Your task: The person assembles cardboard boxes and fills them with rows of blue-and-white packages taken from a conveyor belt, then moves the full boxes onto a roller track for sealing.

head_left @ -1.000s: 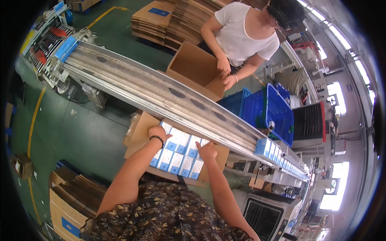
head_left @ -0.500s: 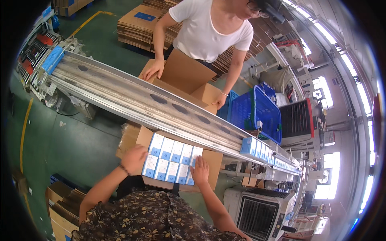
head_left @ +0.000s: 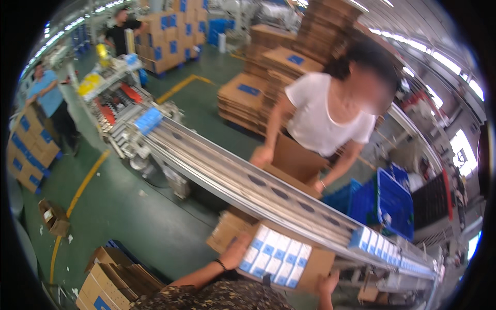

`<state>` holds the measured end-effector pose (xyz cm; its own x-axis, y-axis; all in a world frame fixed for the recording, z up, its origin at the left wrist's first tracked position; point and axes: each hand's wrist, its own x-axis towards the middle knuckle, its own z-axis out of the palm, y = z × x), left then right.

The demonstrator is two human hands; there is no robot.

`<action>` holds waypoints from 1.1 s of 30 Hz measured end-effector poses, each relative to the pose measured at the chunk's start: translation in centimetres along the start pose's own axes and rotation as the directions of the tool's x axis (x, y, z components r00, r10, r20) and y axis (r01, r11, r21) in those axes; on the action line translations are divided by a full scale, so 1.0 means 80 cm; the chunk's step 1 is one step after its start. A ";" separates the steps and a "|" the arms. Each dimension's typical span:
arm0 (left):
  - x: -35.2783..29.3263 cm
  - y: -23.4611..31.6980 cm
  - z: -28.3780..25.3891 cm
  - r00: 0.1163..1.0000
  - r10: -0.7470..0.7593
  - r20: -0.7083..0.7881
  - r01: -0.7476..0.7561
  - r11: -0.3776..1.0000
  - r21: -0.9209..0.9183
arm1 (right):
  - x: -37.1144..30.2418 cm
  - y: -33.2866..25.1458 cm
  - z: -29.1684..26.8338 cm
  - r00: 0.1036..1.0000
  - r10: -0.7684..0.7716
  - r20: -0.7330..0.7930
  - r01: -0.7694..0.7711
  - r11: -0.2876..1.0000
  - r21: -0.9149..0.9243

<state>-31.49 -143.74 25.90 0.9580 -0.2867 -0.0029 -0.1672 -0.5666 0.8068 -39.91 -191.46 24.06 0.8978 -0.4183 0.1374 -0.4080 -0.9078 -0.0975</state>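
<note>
Left hand [head_left: 236, 250] fingers grip the left edge of one block of small blue-and-white boxes [head_left: 274, 257], three rows visible. Right hand [head_left: 328, 283] fingers hold one open cardboard carton [head_left: 316, 262] at its right corner; block sits between both hands, inside the carton.

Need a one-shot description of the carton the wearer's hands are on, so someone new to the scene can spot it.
Start at the long metal conveyor running diagonally across the floor. On its near side, at the bottom of the view, sits an open brown carton, with the left hand and right hand at its two ends. Unlike the empty carton across the belt, it is packed with rows of small blue-and-white boxes.
</note>
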 end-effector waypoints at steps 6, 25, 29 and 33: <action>0.041 0.067 0.048 0.734 -0.019 0.679 -0.463 0.717 0.521 | -0.041 -0.061 0.032 0.605 -0.638 0.476 0.321 0.743 0.587; -0.017 0.023 0.083 0.953 -0.299 -0.052 0.255 0.694 0.673 | -0.047 -0.162 0.095 0.891 -0.336 0.304 0.000 0.672 0.741; 0.043 -0.026 0.062 0.743 -0.579 -0.336 0.667 0.683 0.298 | -0.057 -0.165 0.102 0.915 -0.342 0.214 0.089 0.688 0.720; 0.060 -0.072 0.021 0.536 -0.772 -0.341 0.815 0.579 -0.029 | -0.046 -0.182 0.101 0.875 -0.368 0.314 0.001 0.652 0.759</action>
<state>-26.32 -143.15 20.28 0.7223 0.5474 -0.4227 0.6907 -0.5393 0.4818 -35.95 -176.46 17.03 0.9879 -0.0226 -0.1536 -0.1391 -0.5681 -0.8111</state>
